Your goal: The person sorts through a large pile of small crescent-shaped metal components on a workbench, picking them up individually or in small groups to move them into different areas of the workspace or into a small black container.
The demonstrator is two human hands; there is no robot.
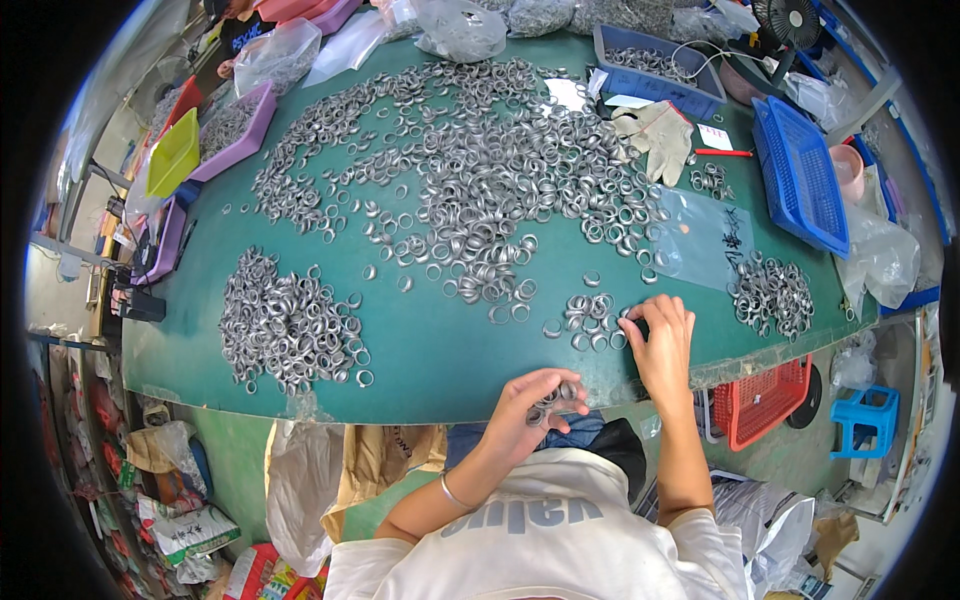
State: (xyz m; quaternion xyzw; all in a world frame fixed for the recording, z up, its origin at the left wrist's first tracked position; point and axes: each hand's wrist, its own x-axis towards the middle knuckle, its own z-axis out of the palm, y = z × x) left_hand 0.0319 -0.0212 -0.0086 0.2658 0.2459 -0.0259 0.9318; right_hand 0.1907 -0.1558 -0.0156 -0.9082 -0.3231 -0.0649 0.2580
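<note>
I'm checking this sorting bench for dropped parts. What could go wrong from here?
1. The left hand holds a stack of rings over the table's near edge, above the lap; a loose grip could spill them to the floor.
2. The right hand picks at a small cluster close to that edge, so a nudge might roll rings off.
3. The left pile also sits near the rim.

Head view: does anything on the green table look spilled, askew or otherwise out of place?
Nothing looks damaged. The metal rings lie loose across the green table in heaps, more spread out than spilled. A pair of work gloves lies crumpled among them. The left hand holds a few rings; the right hand touches a small cluster.
</note>
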